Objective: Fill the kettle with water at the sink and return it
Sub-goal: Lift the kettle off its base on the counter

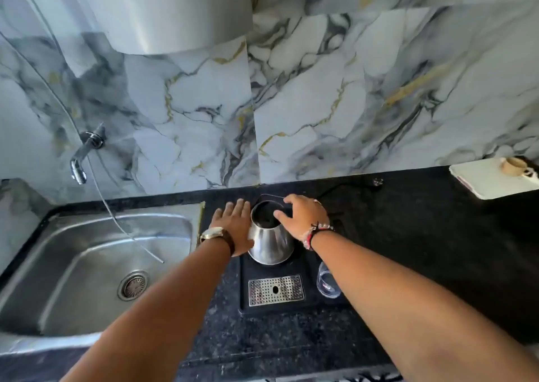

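Note:
A steel kettle with an open top stands on a black base tray on the dark counter, just right of the sink. My left hand lies flat against the kettle's left side with fingers stretched out. On the kettle's upper right, my right hand grips with the thumb over the rim and the fingers curled at the far edge. The kettle's handle is hidden under that hand. A wall tap sticks out above the sink's back left; no water runs from it.
A perforated drip grate sits in the tray in front of the kettle. A clear glass stands under my right forearm. A thin hose hangs into the sink. A white board with a small cup lies far right. A black cord runs behind the kettle.

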Tool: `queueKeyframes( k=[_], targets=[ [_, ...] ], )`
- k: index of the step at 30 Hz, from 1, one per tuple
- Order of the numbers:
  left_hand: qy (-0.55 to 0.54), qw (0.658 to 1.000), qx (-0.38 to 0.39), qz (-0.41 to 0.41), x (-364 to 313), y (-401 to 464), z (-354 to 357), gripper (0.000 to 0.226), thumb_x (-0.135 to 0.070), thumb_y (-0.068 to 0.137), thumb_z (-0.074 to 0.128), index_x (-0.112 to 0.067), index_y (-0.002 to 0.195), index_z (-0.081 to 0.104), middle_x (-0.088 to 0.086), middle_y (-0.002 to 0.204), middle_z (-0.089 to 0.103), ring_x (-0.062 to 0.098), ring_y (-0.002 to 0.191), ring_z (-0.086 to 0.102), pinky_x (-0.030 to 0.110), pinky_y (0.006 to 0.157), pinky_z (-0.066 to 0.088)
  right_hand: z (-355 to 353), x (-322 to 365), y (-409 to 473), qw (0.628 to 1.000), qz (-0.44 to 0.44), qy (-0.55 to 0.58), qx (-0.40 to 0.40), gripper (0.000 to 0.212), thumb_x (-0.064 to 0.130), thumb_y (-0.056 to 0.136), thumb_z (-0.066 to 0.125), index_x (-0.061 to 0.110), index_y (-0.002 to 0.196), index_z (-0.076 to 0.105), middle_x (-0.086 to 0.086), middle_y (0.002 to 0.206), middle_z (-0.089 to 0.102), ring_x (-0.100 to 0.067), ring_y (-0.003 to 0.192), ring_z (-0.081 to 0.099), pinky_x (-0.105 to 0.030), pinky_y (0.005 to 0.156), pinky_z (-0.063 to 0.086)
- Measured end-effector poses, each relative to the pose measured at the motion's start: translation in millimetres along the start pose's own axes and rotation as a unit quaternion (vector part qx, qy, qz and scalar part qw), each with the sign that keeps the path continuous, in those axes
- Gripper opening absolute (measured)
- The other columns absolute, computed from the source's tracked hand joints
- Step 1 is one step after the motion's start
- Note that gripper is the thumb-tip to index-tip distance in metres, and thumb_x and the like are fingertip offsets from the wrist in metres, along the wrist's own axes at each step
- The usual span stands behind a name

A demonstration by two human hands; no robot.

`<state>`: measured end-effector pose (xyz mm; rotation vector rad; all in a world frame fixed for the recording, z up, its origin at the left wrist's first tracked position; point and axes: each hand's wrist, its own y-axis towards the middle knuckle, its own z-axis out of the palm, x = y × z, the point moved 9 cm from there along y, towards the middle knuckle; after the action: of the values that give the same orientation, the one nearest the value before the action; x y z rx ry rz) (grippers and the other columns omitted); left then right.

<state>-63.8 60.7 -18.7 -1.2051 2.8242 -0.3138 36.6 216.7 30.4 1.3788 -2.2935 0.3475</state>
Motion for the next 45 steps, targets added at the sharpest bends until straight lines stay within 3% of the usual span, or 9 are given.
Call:
queueKeyframes(
  k=[5,17,22,27,31,35,40,43,45],
  targets=[
    [0.0,0.999,0.027,-0.028,-0.7,6.5,31.4,0.111,-0.053,0.084,0.06,-0.014,0.154,-0.017,0.006,0.166,-0.014,0.031,0.152,-0.002,0.051,0.121,0.011,33.8,-2.2,16.7,0.997,0.07,-0.019,-0.006,0.086,0.09,0.067,0.048,0.022,0.118,0.066,-0.008,0.122,0.074,-0.037,0.118,0.065,-0.047,0.1,0.051],
    [-0.019,1.0,0.002,-0.017,1.6,5.9,38.3,0.115,-0.051,0.083,0.06,-0.013,0.151,-0.023,0.006,0.165,-0.02,0.033,0.151,-0.007,0.054,0.121,0.008,35.6,-7.7,19.8,0.992,0.101,0.045,-0.053,0.066,0.071,0.065,0.051,0.029,0.114,0.067,-0.001,0.112,0.078,-0.034,0.112,0.065,-0.046,0.1,0.049],
    [-0.019,1.0,0.01,-0.009,3.9,1.7,37.3,0.115,-0.048,0.08,0.06,-0.014,0.152,-0.023,0.007,0.165,-0.019,0.034,0.151,-0.008,0.054,0.121,0.004,38.3,0.4,21.9,0.994,0.099,-0.023,-0.031,0.081,0.088,0.062,0.047,0.025,0.109,0.066,-0.003,0.11,0.077,-0.036,0.111,0.065,-0.048,0.097,0.052],
    [0.003,1.0,0.016,0.004,2.3,0.9,36.1,0.113,-0.045,0.083,0.06,-0.013,0.151,-0.024,0.009,0.165,-0.019,0.036,0.151,-0.008,0.056,0.121,0.003,40.8,-1.2,29.7,0.994,0.102,-0.032,-0.005,0.072,0.079,0.065,0.047,0.026,0.109,0.067,-0.005,0.109,0.077,-0.038,0.111,0.064,-0.048,0.093,0.053],
    [0.009,1.0,0.016,0.007,1.7,-0.5,36.0,0.114,-0.046,0.083,0.061,-0.012,0.151,-0.023,0.009,0.165,-0.018,0.036,0.15,-0.009,0.056,0.121,0.002,33.2,-12.1,32.3,0.992,0.096,0.079,-0.019,0.058,0.072,0.07,0.049,0.025,0.095,0.074,-0.002,0.087,0.079,-0.031,0.091,0.071,-0.038,0.081,0.057],
    [0.0,1.0,0.017,0.017,3.5,-0.5,34.7,0.112,-0.049,0.084,0.06,-0.013,0.152,-0.021,0.008,0.165,-0.017,0.036,0.151,-0.007,0.056,0.121,0.004,22.2,-38.7,29.4,0.971,0.106,0.21,-0.035,0.041,0.062,0.074,0.049,0.027,0.075,0.07,0.011,0.067,0.069,-0.022,0.082,0.072,-0.029,0.066,0.042],
    [-0.036,0.999,0.017,0.02,4.7,-1.4,34.7,0.115,-0.048,0.082,0.064,-0.017,0.153,-0.022,0.004,0.165,-0.019,0.031,0.151,-0.008,0.053,0.122,0.006,38.6,-87.0,17.4,0.937,0.161,0.306,-0.052,0.06,0.061,0.096,0.053,0.006,0.083,0.072,-0.013,0.083,0.077,-0.03,0.085,0.07,-0.041,0.08,0.052],
    [-0.061,0.998,0.014,0.015,6.4,0.2,38.1,0.115,-0.046,0.082,0.063,-0.02,0.152,-0.025,0.001,0.162,-0.025,0.028,0.151,-0.01,0.05,0.122,0.005,52.7,-98.7,21.8,0.923,0.197,0.324,-0.073,0.061,0.055,0.1,0.053,0.011,0.059,0.049,-0.006,0.058,0.053,-0.028,0.065,0.053,-0.04,0.062,0.037],
    [-0.076,0.997,0.007,0.007,7.4,1.3,41.8,0.115,-0.044,0.082,0.063,-0.022,0.15,-0.027,0.002,0.161,-0.028,0.026,0.151,-0.011,0.047,0.122,0.004,61.6,-99.9,29.4,0.915,0.2,0.34,-0.083,0.062,0.05,0.099,0.06,0.006,0.057,0.049,-0.005,0.055,0.05,-0.026,0.061,0.05,-0.039,0.06,0.039]
  ],
)
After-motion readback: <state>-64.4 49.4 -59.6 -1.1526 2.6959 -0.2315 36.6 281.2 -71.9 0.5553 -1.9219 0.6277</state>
